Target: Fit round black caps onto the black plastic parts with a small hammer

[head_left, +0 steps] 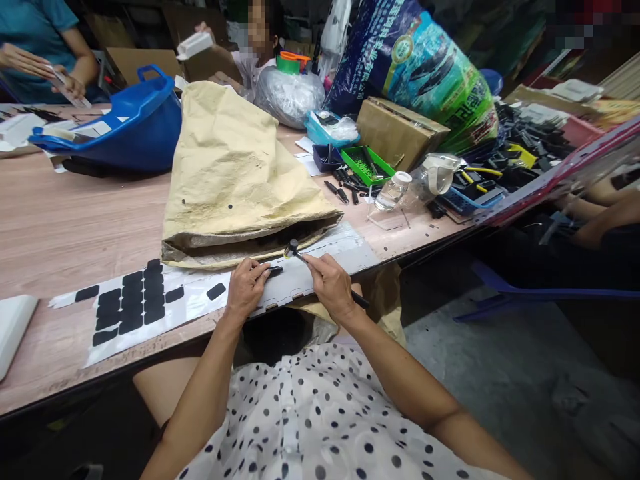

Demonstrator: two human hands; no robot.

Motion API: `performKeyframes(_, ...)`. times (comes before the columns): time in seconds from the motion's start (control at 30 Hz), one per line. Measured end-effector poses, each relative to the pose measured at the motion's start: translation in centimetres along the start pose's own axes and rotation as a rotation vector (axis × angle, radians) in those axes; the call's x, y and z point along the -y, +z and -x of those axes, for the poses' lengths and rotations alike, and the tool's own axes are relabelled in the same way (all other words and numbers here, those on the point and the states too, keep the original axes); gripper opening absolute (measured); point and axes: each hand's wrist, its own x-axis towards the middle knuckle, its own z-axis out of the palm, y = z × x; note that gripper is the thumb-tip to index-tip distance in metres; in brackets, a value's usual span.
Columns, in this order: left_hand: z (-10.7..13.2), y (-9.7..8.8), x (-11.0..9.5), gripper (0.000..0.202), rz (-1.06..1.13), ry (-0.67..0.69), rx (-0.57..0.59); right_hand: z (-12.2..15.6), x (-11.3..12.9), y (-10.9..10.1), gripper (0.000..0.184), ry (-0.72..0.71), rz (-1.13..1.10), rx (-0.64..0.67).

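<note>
My left hand [246, 285] rests on a long grey plastic strip [320, 263] at the table's near edge, fingers pinched on a small black pad [275, 271]. My right hand [330, 285] grips a small black-headed hammer [292, 249] by its handle, the head just above the strip beside the pad. To the left lies a white backing sheet [190, 300] with several black rubber pads [133, 301] stuck on it.
A tan paper sack [230, 167] lies open behind the strip. A blue plastic basket [135, 123], a green tray [367, 163], a cardboard box [397, 130], a printed bag [425, 60] and black parts crowd the far side. Other people sit at the back left and right.
</note>
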Motion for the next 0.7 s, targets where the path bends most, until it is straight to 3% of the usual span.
performKeyframes(0.3,0.0,0.0,0.1,0.032,-0.004,-0.013,-0.004,0.1,-1.6,0.6,0.033,0.111,-0.102,-0.001)
performKeyframes(0.7,0.0,0.0,0.3,0.034,-0.022,-0.039,-0.024,-0.7,-0.4,-0.3,0.035,0.251,-0.038,0.149)
